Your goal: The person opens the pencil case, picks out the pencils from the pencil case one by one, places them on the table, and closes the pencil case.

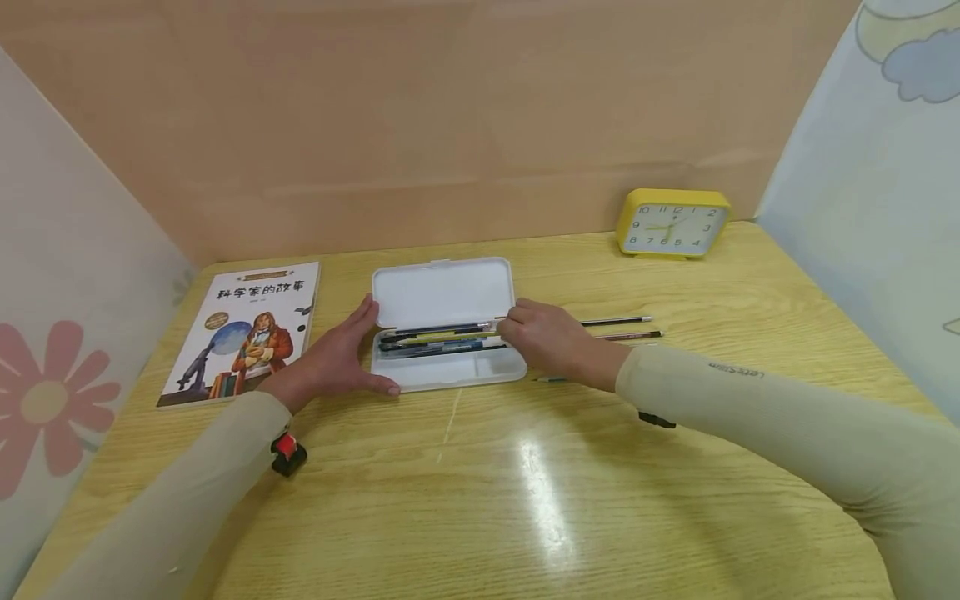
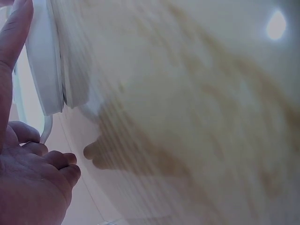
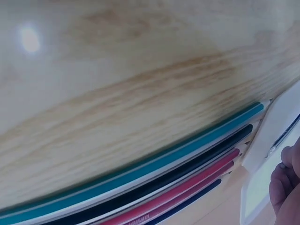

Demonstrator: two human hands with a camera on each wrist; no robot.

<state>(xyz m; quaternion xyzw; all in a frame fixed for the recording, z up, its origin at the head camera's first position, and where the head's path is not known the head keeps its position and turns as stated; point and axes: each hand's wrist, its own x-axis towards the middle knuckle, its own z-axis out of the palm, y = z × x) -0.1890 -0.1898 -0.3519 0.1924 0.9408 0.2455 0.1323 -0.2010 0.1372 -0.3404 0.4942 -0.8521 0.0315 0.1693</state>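
Observation:
A white pencil case (image 1: 501, 364) lies open on the table, its lid (image 1: 442, 293) tipped back. Several pens and pencils lie inside, among them a yellow pencil (image 1: 431, 337). My left hand (image 1: 336, 357) is spread along the case's left side, fingers at the lid's edge and thumb at the front corner. Over the right end of the case, my right hand (image 1: 546, 335) has its fingers curled and pinches the end of the yellow pencil. Beside the case, a teal pencil (image 3: 187, 147), a black pencil (image 3: 197, 161) and red ones (image 3: 183, 190) lie partly under my right wrist.
A picture book (image 1: 258, 333) lies on the left of the wooden table (image 1: 420, 517). The yellow alarm clock (image 1: 672, 222) stands at the back right. Walls (image 1: 337, 125) close off the back and both sides.

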